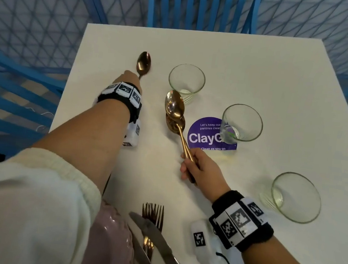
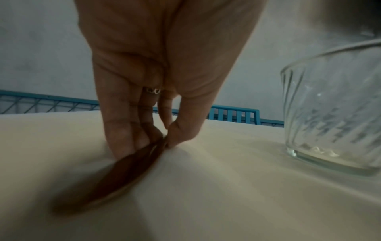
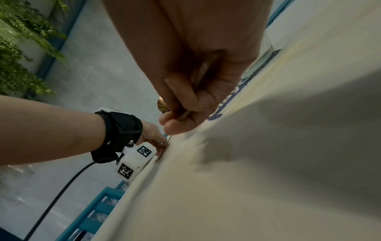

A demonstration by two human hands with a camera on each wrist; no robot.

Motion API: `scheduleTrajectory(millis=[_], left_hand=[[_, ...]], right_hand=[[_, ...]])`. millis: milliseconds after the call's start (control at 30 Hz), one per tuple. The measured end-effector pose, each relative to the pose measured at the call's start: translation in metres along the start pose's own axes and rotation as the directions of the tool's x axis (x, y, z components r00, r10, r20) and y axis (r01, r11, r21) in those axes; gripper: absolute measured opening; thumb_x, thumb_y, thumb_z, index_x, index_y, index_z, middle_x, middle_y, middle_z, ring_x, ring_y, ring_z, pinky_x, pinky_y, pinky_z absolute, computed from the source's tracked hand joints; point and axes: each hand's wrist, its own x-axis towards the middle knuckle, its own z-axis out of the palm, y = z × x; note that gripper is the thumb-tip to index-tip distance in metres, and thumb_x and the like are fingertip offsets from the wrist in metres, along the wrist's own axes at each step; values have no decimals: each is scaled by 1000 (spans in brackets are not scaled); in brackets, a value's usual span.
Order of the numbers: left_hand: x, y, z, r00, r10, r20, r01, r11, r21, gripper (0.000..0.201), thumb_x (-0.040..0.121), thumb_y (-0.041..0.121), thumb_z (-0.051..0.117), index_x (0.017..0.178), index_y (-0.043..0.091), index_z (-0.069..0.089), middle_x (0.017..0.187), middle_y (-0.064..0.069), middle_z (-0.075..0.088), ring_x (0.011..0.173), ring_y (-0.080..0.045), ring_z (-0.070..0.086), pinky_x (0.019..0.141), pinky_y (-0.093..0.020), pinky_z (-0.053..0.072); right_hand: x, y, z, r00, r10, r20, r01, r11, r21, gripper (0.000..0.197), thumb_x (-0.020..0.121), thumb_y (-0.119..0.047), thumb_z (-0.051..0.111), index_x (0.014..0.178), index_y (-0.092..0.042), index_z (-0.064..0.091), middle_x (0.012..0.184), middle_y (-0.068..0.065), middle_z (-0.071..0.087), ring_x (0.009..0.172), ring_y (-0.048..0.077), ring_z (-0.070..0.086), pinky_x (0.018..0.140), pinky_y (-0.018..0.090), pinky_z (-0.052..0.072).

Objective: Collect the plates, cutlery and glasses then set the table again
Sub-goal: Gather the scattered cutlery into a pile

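Note:
A copper spoon (image 1: pixel 143 63) lies on the white table (image 1: pixel 262 72) at the far left. My left hand (image 1: pixel 131 77) pinches its handle between thumb and fingertips (image 2: pixel 175 135); the handle (image 2: pixel 123 171) looks blurred in the left wrist view. My right hand (image 1: pixel 190 166) grips the handles of two more copper spoons (image 1: pixel 174 108) and holds them tilted above the table's middle. Their bowls point away from me. In the right wrist view the curled fingers (image 3: pixel 181 104) hide most of those handles.
Three empty glasses stand upright: one beside the left hand (image 1: pixel 186 82), one on a purple sticker (image 1: pixel 242 122), one at the right (image 1: pixel 295 196). A pink plate (image 1: pixel 111 239) with forks (image 1: pixel 153 214) and knives (image 1: pixel 153 231) sits at the near edge. Blue chairs (image 1: pixel 16 96) ring the table.

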Motion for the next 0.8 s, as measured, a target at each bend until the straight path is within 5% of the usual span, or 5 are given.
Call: scheduleTrajectory(millis=[300,400,533,667,800], left_hand=[[-38,-37,-4,997,68,20,-59,953,-297,36,84,23,59,110,-1,61,120,-22,62,110,-43,57,97,-50,46],[-87,-44,-19,988,104,-111,-152,740,-655,20,89,6,59,107,-2,61,107,-17,64,98,-35,63,90,-43,53],[-166,-52,-16,959,180,-219,-277,436,-856,9,88,1,59,95,6,56,91,-7,57,68,-19,62,54,-21,59],[-230,-51,4,926,309,-216,-305,280,-910,9,87,3,62,92,6,56,90,-7,60,67,-14,65,55,-18,59],[-275,-44,34,894,422,-151,-285,274,-919,11,87,7,63,94,8,55,93,-10,65,66,-12,66,55,-16,57]], right_hand=[[-23,-19,7,999,37,-16,-37,999,-17,13,100,-13,34,101,-13,47,67,-5,53,53,8,48,40,4,34],[-36,-24,8,999,39,-30,-39,999,-7,17,101,-16,31,102,-10,46,64,-2,50,50,9,45,39,4,34],[-59,-29,12,999,4,-52,-6,999,-42,17,102,-21,29,101,-14,44,61,-2,47,47,9,44,38,6,33],[-85,-29,15,998,28,-50,-30,998,-48,15,102,-23,29,102,-16,42,63,-2,49,49,12,47,35,12,33],[-115,-23,20,998,57,-11,-57,997,42,13,102,-21,29,97,-14,40,67,1,51,54,14,52,41,21,43]])
